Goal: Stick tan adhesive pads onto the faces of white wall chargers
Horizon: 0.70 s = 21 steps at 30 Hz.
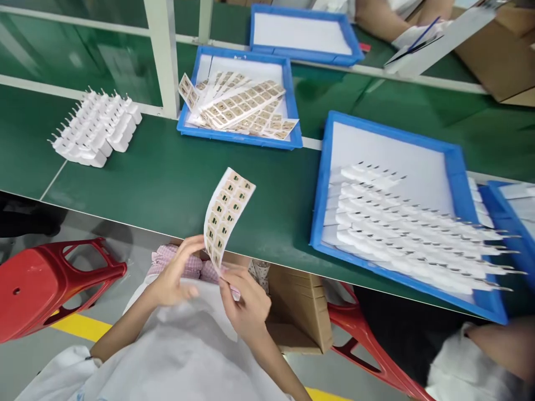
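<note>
A curved strip of stickers [225,209], white with rows of tan and dark labels, rises over the near edge of the bench. My right hand [248,301] pinches its lower end between thumb and fingers. At the strip's left edge is my left hand [178,275], fingers stretched out and thumb apart; its fingertips meet or pass behind the edge, and I cannot tell which. Beyond the strip, a blue tray [240,136] holds a loose pile of similar sticker sheets [242,106].
White plastic parts with thin pins [98,128] stand in rows at the left. A large blue tray [393,131] at the right carries rows of white parts with metal tips [401,234]. Red stools [33,284] and a cardboard box [296,306] are below. Other people's arms [384,22] show.
</note>
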Tool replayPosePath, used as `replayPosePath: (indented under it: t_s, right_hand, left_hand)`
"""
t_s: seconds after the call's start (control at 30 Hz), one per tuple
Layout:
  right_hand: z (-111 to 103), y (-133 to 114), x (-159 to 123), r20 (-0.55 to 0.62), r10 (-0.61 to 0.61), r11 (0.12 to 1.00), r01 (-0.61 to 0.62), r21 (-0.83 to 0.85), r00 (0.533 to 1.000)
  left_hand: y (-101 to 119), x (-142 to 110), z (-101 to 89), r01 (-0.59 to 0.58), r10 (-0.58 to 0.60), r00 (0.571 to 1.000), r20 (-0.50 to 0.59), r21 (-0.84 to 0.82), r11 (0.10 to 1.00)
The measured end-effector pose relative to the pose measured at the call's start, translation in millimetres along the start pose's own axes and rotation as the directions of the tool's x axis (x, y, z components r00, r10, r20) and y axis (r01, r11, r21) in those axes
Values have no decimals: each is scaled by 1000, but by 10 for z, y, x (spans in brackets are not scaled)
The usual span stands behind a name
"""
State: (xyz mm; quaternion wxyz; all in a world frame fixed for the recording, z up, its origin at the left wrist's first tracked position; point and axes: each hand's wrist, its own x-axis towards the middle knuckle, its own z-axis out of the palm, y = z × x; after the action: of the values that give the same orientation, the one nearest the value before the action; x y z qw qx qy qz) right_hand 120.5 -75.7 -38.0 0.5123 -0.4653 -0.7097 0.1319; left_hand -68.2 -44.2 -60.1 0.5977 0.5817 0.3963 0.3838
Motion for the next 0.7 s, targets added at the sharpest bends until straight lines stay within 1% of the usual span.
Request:
replayPosePath:
  t_s: [0.07, 0.1, 0.13, 0.2, 0.23, 0.27, 0.33, 0.37, 0.4, 0.43, 0.47, 0.5, 0.53, 0.57, 0.63, 0.7]
  right_hand:
    - [-74, -154, 94, 3, 122, 978, -121, 169, 992]
    - [-102, -218, 154, 34, 143, 962, -147, 232, 989]
    - [-125, -265, 222, 77, 135, 944, -152, 293, 988]
    - [-164, -287, 377, 158, 81, 908, -138, 396, 984]
    - [-183, -259, 460, 165, 58, 900, -124, 419, 985]
    - [-202, -204, 543, 134, 56, 907, -106, 407, 989]
    - [-231, -19, 707, 3, 108, 950, -104, 294, 994]
    - [-234, 105, 788, -46, 147, 962, -132, 239, 988]
    - [-225, 247, 870, -60, 192, 961, -175, 214, 980]
    - [-203, 402, 954, -27, 245, 946, -233, 227, 969]
    - [-166, 569, 1042, 44, 295, 913, -295, 282, 954]
    - [-117, 740, 1136, 127, 332, 868, -356, 347, 935]
    - [-60, 912, 1237, 186, 360, 827, -405, 390, 914]
    - [1, 1077, 1346, 207, 376, 812, -429, 395, 903]
    - [115, 1363, 1573, 178, 377, 856, -415, 308, 909]
    - [194, 1553, 1779, 126, 338, 915, -356, 189, 933]
  left_hand:
    - [77, -31, 45, -189, 179, 981, 71, 171, 967]
    - [114, -37, 74, -234, 222, 972, 79, 218, 948]
    - [149, -33, 104, -235, 229, 972, 51, 227, 945]
    - [213, 11, 155, -174, 186, 982, -41, 204, 963]
    - [244, 56, 165, -131, 150, 984, -96, 185, 974]
    - [277, 120, 162, -88, 112, 983, -148, 161, 983]
    - [355, 311, 107, -14, 36, 976, -215, 102, 995]
    - [402, 439, 58, 17, -2, 975, -220, 67, 998]
    - [452, 588, -1, 40, -31, 981, -191, 43, 998]
    - [504, 757, -67, 40, -35, 990, -137, 37, 998]
    - [557, 942, -133, 30, -27, 996, -80, 43, 999]
    - [607, 1140, -196, 33, -32, 999, -25, 46, 998]
    - [652, 1345, -251, 46, -47, 999, 24, 40, 998]
    - [690, 1553, -297, 66, -67, 997, 47, 20, 998]
    - [738, 1944, -356, 85, -84, 996, 13, -36, 996]
    - [735, 2252, -371, 63, -68, 996, -63, -80, 995]
